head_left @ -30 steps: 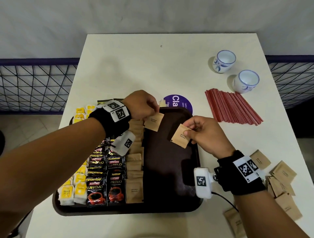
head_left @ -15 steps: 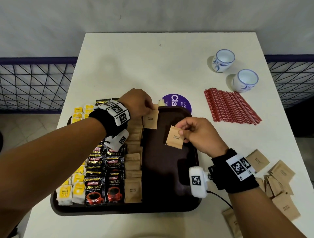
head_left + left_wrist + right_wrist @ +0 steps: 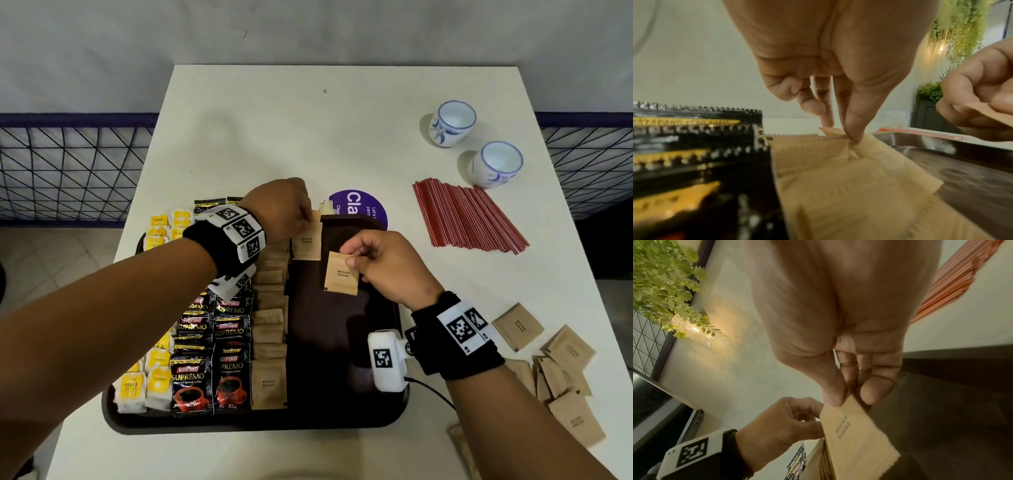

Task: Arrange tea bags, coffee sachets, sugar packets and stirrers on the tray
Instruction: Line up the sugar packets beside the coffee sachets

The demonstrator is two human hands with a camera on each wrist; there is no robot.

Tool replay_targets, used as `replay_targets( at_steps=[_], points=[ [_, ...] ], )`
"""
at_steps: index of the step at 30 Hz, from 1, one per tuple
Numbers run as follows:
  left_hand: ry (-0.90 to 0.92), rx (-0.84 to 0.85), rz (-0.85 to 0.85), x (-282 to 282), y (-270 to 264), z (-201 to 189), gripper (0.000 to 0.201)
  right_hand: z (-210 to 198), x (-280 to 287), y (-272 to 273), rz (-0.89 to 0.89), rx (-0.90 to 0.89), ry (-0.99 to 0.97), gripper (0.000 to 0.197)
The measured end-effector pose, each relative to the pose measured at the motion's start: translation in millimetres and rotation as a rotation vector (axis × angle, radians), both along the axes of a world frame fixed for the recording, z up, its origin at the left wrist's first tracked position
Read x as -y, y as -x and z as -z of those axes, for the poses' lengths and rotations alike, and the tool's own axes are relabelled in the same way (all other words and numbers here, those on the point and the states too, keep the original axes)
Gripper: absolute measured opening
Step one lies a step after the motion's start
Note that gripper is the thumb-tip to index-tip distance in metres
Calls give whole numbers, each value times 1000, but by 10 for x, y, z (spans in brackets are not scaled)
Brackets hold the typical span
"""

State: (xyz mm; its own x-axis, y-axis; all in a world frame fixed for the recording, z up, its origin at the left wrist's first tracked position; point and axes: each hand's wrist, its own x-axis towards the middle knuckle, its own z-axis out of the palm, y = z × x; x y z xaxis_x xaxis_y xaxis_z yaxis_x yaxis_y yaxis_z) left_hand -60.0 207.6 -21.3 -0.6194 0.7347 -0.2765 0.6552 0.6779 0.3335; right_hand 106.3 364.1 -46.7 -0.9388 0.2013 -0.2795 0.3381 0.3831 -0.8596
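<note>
Fingers (image 3: 833, 395) of the right hand (image 3: 387, 265) pinch the top edge of a brown sugar packet (image 3: 342, 273) above the bare right half of the tray (image 3: 329, 421). Left hand (image 3: 281, 209) pinches a second packet (image 3: 307, 241) at the tray's far end, seemingly lying on the tray there, though blur leaves it unsure. Left of them run rows of sugar packets (image 3: 269, 383), coffee sachets (image 3: 210, 380) and tea bags (image 3: 145, 387). Red stirrers (image 3: 466, 217), two cups (image 3: 452, 123) and loose packets (image 3: 555, 370) lie on the table to the right.

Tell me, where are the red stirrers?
In the head view, the red stirrers lie on the white table, right of the tray, below two cups.
</note>
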Motion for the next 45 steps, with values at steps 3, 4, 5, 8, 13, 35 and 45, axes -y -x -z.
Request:
replay_targets(
  at_steps=[3, 4, 5, 8, 13, 35, 45],
  points=[
    [24, -17, 21, -2, 24, 17, 16, -1, -9, -7, 1, 2, -4, 28],
    [37, -30, 23, -2, 33, 21, 15, -2, -11, -7, 2, 3, -7, 28],
    [51, -45, 27, -2, 39, 22, 15, -2, -13, -9, 3, 3, -10, 27],
    [77, -74, 34, 6, 55, 15, 16, 9, -13, -11, 9, 4, -6, 25],
    [81, -71, 36, 7, 34, -1, 17, 35, 7, 18, 8, -7, -4, 25],
    [7, 275, -43, -4, 17, -192, 21, -183, -1246, -1114, 481, 616, -473, 66],
    [74, 185, -32, -37, -33, -31, 21, -34, -1190, -1313, 523, 777, -524, 64]
  ],
)
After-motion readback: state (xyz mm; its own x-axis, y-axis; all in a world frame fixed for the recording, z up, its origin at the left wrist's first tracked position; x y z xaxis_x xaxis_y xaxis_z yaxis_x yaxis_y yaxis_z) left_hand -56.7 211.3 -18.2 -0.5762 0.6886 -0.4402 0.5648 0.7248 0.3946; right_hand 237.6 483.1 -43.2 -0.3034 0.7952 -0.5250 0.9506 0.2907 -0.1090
